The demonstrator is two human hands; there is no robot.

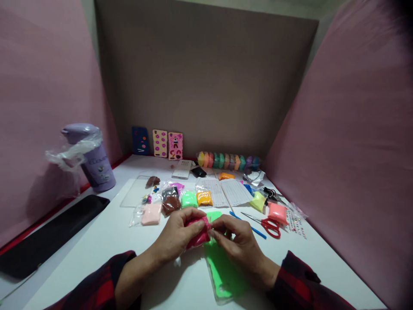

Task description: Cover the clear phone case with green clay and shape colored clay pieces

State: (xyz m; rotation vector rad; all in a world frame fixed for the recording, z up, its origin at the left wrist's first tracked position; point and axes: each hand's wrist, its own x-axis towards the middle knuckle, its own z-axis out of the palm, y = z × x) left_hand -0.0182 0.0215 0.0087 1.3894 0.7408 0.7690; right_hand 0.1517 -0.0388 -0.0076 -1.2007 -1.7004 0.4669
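Observation:
A small clear packet of deep pink clay (200,236) is held up over the table in my left hand (174,236), its thumb pressed on top and its fingers curled behind. My right hand (241,245) pinches the packet's right edge between thumb and fingertips; the exact spot of the pinch is partly hidden. Beneath my right hand lies a phone case covered in bright green clay (219,271), its right side hidden by the hand and shadow. Just beyond that hand are a blue stick tool (256,231) and red-handled scissors (271,227), blades partly apart.
Packets of peach (151,214), brown (171,204), light green (189,199) and orange clay (204,198) lie ahead, beside lined paper (237,193). A purple tumbler (97,163) and black pouch (54,232) are left. Decorated phone cases (160,143) lean on the back wall.

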